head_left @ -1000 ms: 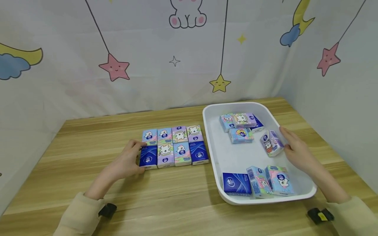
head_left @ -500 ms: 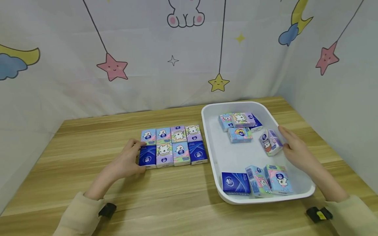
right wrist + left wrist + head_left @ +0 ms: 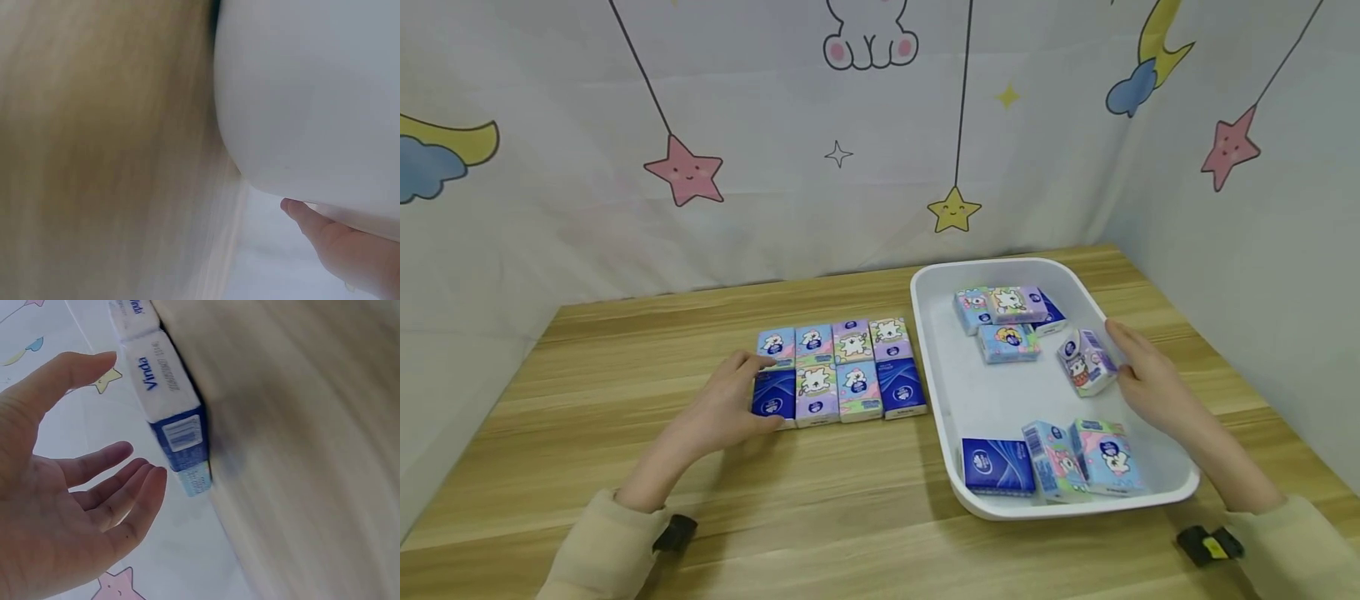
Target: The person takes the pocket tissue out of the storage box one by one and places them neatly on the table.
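My left hand is at the left end of a block of tissue packs, two rows deep. In the head view its thumb and forefinger span a dark blue pack at the front left corner. The left wrist view shows that pack's end beyond the spread thumb and loosely bent fingers. My right hand holds the right rim of a white tray, thumb inside, fingers along the outside. In the right wrist view, the tray's outer wall fills much of the picture, the hand at its edge.
Inside the tray are several more tissue packs: a cluster at the back, a purple one near my right hand, and a blue pack among those in front. A printed curtain hangs behind the wooden table.
My left thumb has shifted slightly right along the front of the dark blue pack. The head view has drifted a little; the right hand and tray stay as they were.
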Demonstrator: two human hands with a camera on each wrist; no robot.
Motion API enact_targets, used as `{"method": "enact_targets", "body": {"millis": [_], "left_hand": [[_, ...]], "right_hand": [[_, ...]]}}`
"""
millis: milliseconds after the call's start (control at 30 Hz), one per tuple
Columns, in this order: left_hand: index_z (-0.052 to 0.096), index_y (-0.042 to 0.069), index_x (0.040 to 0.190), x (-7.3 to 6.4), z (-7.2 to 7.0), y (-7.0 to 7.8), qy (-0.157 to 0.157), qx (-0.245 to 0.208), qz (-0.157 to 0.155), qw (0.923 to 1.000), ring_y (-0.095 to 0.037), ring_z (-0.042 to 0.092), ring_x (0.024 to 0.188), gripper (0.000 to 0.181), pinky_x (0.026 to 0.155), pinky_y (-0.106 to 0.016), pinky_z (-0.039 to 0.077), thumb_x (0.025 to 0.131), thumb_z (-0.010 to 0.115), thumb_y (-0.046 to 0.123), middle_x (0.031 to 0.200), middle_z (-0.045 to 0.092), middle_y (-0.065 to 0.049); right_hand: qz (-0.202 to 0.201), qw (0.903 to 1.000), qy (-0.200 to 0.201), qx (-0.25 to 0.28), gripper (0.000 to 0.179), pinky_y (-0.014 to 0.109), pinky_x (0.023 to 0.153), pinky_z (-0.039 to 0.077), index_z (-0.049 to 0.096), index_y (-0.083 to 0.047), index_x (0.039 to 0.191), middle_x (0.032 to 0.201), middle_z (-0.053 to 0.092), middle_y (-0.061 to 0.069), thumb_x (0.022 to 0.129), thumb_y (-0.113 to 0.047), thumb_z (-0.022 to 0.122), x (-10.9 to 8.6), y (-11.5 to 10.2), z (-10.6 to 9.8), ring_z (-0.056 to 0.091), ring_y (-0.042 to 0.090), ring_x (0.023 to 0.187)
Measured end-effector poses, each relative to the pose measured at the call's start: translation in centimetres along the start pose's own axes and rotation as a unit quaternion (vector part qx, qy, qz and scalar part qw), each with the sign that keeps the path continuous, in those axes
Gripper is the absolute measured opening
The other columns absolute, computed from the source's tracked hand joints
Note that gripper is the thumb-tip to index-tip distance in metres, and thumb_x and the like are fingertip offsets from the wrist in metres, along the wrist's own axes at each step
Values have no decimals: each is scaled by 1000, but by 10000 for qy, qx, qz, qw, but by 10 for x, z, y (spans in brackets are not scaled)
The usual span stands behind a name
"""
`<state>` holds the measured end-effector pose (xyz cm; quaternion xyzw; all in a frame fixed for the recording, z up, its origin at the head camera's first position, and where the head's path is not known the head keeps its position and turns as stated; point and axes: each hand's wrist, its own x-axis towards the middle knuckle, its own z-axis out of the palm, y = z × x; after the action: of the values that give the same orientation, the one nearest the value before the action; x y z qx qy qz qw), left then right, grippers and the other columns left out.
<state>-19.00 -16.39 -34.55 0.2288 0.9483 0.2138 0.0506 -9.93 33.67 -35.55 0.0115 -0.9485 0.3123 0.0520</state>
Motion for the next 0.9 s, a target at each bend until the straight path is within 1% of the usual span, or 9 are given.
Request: {"method": "enact_targets", "body": {"millis": [100, 167, 300, 500, 667, 733, 800, 900], "left_hand": [[44, -2, 137, 1, -3, 6, 9, -51, -65, 10000, -41, 48, 119, 75, 97, -58, 45, 77, 78, 26, 134, 46, -24], [44, -1, 138, 1, -5, 10, 3, -56, -41, 10000, -42, 48, 122, 73, 98, -59, 44, 79, 77, 27, 136, 46, -23], [45, -1, 137, 3, -8, 19, 62, -16, 158, 9999, -43, 48, 124, 68, 98, -58, 45, 82, 74, 27, 135, 48, -22], [48, 1, 136, 9, -8, 36, 239, 89, 362, 9990, -39, 50, 124, 66, 100, -55, 45, 82, 74, 28, 134, 52, -19], [49, 3, 136, 14, -7, 58, 228, -1, 599, 9979, -36, 52, 123, 63, 99, -52, 47, 83, 73, 27, 133, 55, -16], [50, 4, 136, 17, -7, 68, 194, -77, 742, 9970, -34, 53, 122, 62, 98, -50, 48, 83, 73, 26, 131, 56, -15], [50, 5, 136, 19, -6, 79, 149, -54, 888, 9959, -32, 54, 121, 61, 98, -49, 49, 84, 73, 27, 129, 57, -14], [50, 7, 136, 22, -5, 93, 73, -20, 1111, 9938, -32, 52, 125, 61, 100, -49, 48, 84, 72, 29, 132, 56, -13]], "right_hand": [[-40, 10000, 32, -6, 59, 68, 109, 17, 16, 9, 148, 151, 17, 37, 92, 8, 33, 0, 1, 0, 18, 59, 135], [-47, 10000, 44, -10, 59, 68, 110, 17, 16, 9, 148, 151, 17, 37, 92, 8, 33, 0, 1, 0, 18, 59, 136], [-51, 10000, 53, -26, 60, 69, 109, 17, 16, 9, 148, 151, 17, 37, 91, 8, 33, 0, 0, 0, 18, 60, 135], [-11, 10000, -3, 31, 61, 69, 109, 16, 14, 7, 149, 151, 15, 37, 91, 8, 33, -1, 0, 1, 17, 60, 136], [-88, 9999, 91, -15, 60, 69, 109, 17, 16, 9, 148, 150, 18, 38, 91, 9, 34, 0, 2, 2, 19, 60, 134], [-124, 9998, 129, -43, 60, 69, 108, 18, 17, 10, 148, 149, 19, 39, 90, 10, 35, 1, 2, 2, 20, 61, 133], [-122, 9998, 129, -34, 60, 69, 109, 18, 17, 10, 148, 149, 19, 39, 90, 11, 34, 1, 3, 2, 20, 61, 134], [-135, 9998, 119, -4, 60, 69, 109, 18, 17, 10, 148, 149, 19, 39, 90, 11, 34, 2, 2, 2, 20, 61, 134]]}}
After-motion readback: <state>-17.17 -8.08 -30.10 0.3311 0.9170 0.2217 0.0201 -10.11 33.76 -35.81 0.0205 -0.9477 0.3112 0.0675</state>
